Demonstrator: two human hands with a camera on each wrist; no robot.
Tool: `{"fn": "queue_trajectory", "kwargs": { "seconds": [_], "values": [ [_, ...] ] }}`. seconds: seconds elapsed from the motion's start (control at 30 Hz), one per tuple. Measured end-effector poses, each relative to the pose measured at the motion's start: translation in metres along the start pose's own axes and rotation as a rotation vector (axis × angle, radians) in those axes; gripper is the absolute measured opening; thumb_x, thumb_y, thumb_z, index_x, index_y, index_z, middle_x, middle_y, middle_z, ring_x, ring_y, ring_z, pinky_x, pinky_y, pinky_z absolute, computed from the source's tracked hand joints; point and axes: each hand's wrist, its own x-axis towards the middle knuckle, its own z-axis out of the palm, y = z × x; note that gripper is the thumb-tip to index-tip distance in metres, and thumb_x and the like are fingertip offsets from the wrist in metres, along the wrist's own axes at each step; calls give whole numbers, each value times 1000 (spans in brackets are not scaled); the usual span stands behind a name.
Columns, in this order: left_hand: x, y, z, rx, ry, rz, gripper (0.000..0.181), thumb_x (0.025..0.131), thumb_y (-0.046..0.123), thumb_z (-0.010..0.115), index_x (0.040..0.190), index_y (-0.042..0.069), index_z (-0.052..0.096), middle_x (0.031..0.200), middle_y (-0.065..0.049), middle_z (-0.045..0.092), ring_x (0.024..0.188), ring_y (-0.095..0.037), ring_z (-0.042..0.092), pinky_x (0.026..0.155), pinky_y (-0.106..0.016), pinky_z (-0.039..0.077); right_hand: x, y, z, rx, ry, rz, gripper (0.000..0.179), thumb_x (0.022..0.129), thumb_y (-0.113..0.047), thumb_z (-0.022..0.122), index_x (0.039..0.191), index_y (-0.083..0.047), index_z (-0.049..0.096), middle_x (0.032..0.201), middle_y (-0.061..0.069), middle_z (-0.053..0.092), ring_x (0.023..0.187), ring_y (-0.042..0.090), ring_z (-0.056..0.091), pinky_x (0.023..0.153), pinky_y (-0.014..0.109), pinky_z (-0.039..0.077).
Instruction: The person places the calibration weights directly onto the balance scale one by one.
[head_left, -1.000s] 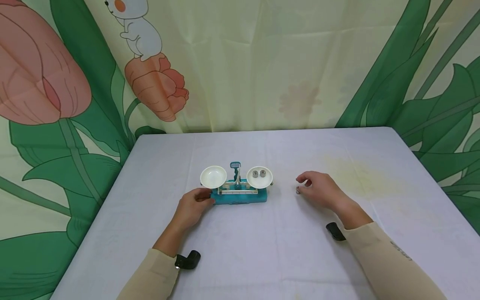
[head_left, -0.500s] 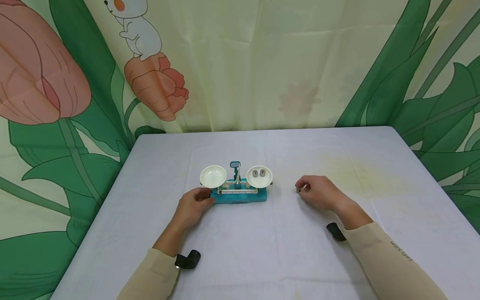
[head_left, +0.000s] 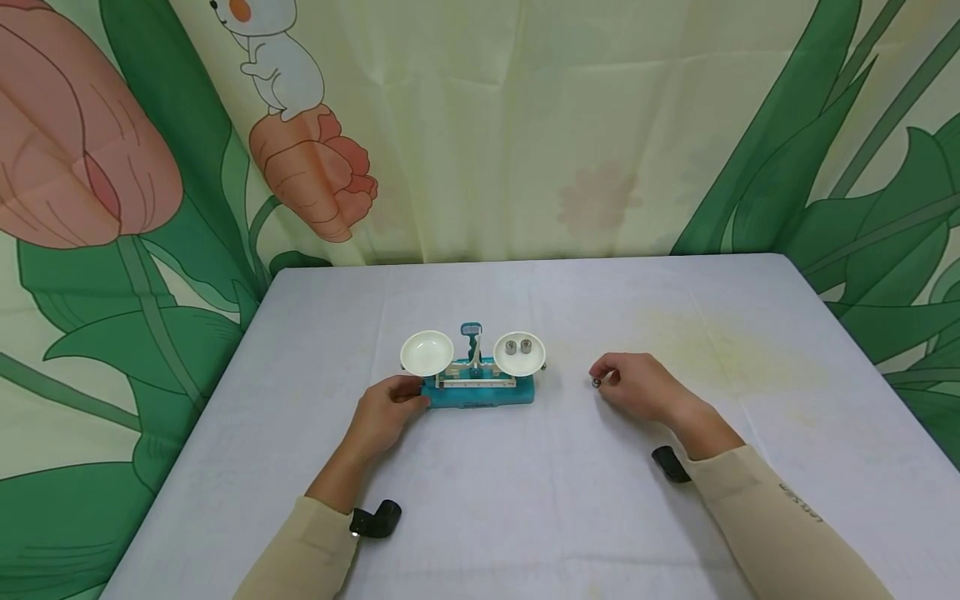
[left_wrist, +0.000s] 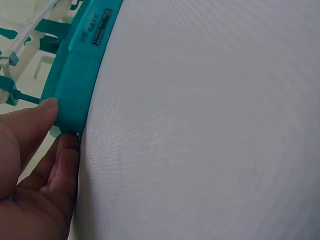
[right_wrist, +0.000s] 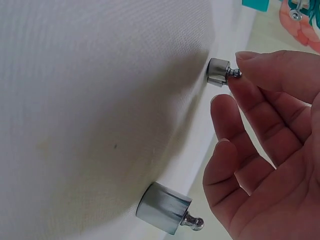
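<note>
A small teal balance scale (head_left: 480, 394) stands on the white-covered table. Its left pan (head_left: 427, 354) is bare, and two metal weights (head_left: 517, 347) sit on its right pan (head_left: 519, 367). My left hand (head_left: 384, 417) grips the left end of the base, its thumb on top in the left wrist view. Right of the scale, my right hand (head_left: 641, 387) pinches the knob of a small silver weight (right_wrist: 218, 72) between thumb and forefinger. Whether that weight touches the cloth, I cannot tell. Below the right hand's curled fingers, a larger cylindrical weight (right_wrist: 164, 207) stands on the cloth, hidden in the head view.
White cloth covers the table (head_left: 480, 500) around the scale. Behind it hangs a printed curtain (head_left: 525, 150) with flowers and leaves. A black wrist camera (head_left: 375, 520) juts from the left sleeve, another black camera (head_left: 670, 463) from the right.
My right hand's forefinger has come down to meet the thumb at the small weight's knob, and the hand has lowered slightly. The left hand and the scale have stayed put.
</note>
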Motion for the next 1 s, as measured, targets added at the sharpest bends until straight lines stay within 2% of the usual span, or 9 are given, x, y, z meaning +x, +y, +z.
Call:
{"fn": "queue_trajectory", "kwargs": {
  "seconds": [0.57,1.0],
  "values": [
    [-1,2,-1,-7,-5,0,40,92,17,71,130,4,64,123,-10,66,116,-28,60,98,-45,50,-2,-4,3,-4,-17,-29,25,84,1,57,103,-8,70,88,-2,66,84,19,59,78,38,48],
    [0,1,-1,-9,-6,-7,41,92,18,72,129,4,64,122,-10,67,115,-27,61,98,-44,51,-1,-5,5,-23,-2,-36,29,85,1,57,108,-6,72,90,-2,67,87,20,59,81,39,48]
  ]
}}
